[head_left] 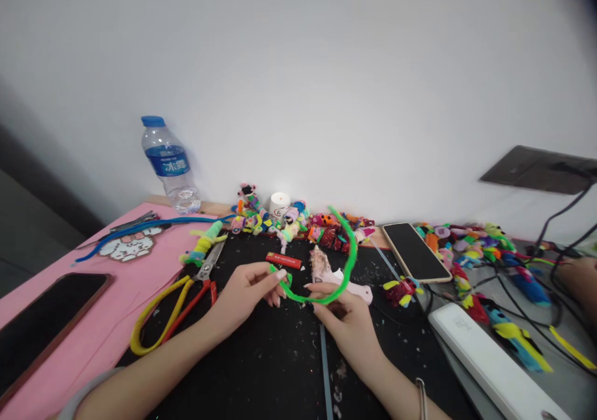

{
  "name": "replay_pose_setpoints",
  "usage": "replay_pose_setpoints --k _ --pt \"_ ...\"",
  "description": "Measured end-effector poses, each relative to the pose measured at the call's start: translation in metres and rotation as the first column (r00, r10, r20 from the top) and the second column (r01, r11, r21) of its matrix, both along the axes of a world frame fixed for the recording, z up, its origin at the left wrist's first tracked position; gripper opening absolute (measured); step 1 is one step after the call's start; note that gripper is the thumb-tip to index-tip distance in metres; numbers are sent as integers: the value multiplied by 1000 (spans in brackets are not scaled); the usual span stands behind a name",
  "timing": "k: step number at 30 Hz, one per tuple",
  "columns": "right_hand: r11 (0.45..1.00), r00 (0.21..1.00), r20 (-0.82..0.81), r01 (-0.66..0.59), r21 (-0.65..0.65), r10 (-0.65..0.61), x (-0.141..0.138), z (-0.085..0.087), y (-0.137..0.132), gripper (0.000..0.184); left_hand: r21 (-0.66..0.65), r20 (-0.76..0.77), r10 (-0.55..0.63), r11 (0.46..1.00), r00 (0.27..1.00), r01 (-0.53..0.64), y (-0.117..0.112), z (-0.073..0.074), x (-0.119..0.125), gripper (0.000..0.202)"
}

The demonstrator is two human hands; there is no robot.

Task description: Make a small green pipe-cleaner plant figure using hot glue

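Observation:
A bright green pipe cleaner [351,252] runs between my two hands, its free end curving up to the right. My left hand [249,289] pinches its bunched or coiled end between thumb and fingers. Further along the stem, my right hand [342,320] grips it between thumb and forefinger. Just beyond the hands lie a red label strip [283,260] and a pale pink glue gun [352,286] with a stained nozzle. Scissors [175,308] with yellow and red handles rest by my left forearm.
Pipe-cleaner figures [289,221] line the wall around a white candle cup [280,203]. A water bottle [170,165] stands at back left. Phones lie left [51,320] and right [417,252]. Dark cables [508,295] and a white power bank-like bar [489,358] occupy the right; another person's hand [578,283] is there.

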State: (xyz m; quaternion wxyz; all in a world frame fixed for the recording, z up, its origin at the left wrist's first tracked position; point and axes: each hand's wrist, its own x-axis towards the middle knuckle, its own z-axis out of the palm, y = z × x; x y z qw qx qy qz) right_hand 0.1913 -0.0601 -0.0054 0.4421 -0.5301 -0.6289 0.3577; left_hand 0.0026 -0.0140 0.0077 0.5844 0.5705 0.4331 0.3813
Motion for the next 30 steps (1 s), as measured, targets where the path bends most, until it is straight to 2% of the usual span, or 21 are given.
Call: replay_pose_setpoints --k 4,7,11,15,16,18,20,21,22,25,27,30 --pt "996 997 -75 -15 -85 8 -2 0 0 10 -53 16 -150 987 989 150 -2 -6 2 31" --pt "990 991 -135 -27 -135 9 -3 2 1 6 -57 54 -129 990 990 132 -1 -7 2 30" --pt "973 971 -241 -54 -225 -2 -4 2 1 8 -38 84 -69 997 994 73 0 -5 2 27" --pt "959 956 -293 -105 -262 24 -6 3 1 14 6 29 -137 991 990 137 0 -4 0 29" --pt "959 955 -294 -110 -262 29 -6 3 1 13 30 12 -128 991 992 128 0 -3 -2 29" --pt "964 960 -280 -86 -251 13 -5 4 1 10 110 -30 -29 993 999 33 2 -1 -5 28" --pt "976 964 -262 -17 -217 -42 -3 3 2 9 234 -96 123 967 988 -98 4 1 -8 26" --pt "980 964 -257 21 -197 -72 -2 3 2 10 292 -151 146 952 978 -97 5 0 -9 24" --pt "982 962 -255 52 -180 -98 -1 3 2 11 336 -203 145 939 968 -70 6 0 -10 25" --pt "984 960 -247 98 -146 -132 0 4 4 15 371 -356 -1 918 934 142 7 -6 -10 35" --pt "985 964 -230 104 -135 -133 0 5 5 16 374 -415 -83 892 906 253 8 -10 -10 33" --pt "989 969 -218 94 -117 -118 0 5 6 18 365 -469 -91 886 879 286 8 -13 -10 24"
